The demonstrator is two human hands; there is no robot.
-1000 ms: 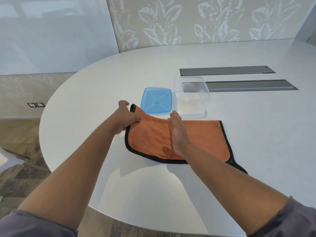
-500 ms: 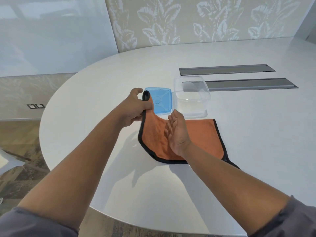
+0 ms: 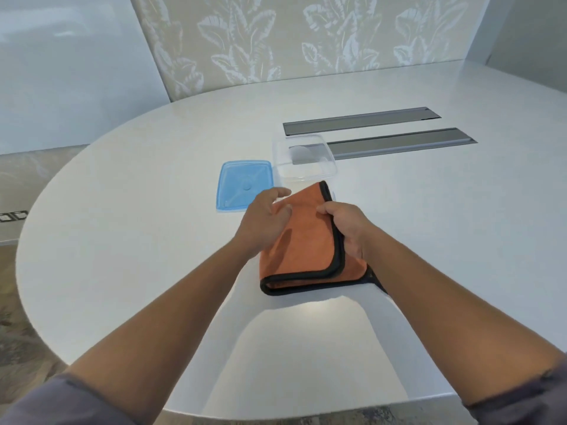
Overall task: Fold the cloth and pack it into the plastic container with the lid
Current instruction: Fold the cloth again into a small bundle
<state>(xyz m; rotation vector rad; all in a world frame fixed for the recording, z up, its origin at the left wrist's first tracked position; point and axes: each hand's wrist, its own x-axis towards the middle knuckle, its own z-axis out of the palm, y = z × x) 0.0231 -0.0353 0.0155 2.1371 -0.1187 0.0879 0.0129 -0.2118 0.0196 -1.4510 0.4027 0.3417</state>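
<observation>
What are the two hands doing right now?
Left hand: open, fingers resting on the orange cloth.
Right hand: gripping the cloth's right edge.

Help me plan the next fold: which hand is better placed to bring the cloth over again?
Probably the right hand: it pinches the orange cloth at its black-trimmed right edge, so it has a grip to carry across. The left hand only rests flat on top, suited to holding it down.

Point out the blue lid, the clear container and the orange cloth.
blue lid (image 3: 244,185): head view, centre of its top face.
clear container (image 3: 329,157): head view, right rim.
orange cloth (image 3: 306,243): head view, middle of the folded top layer.
</observation>
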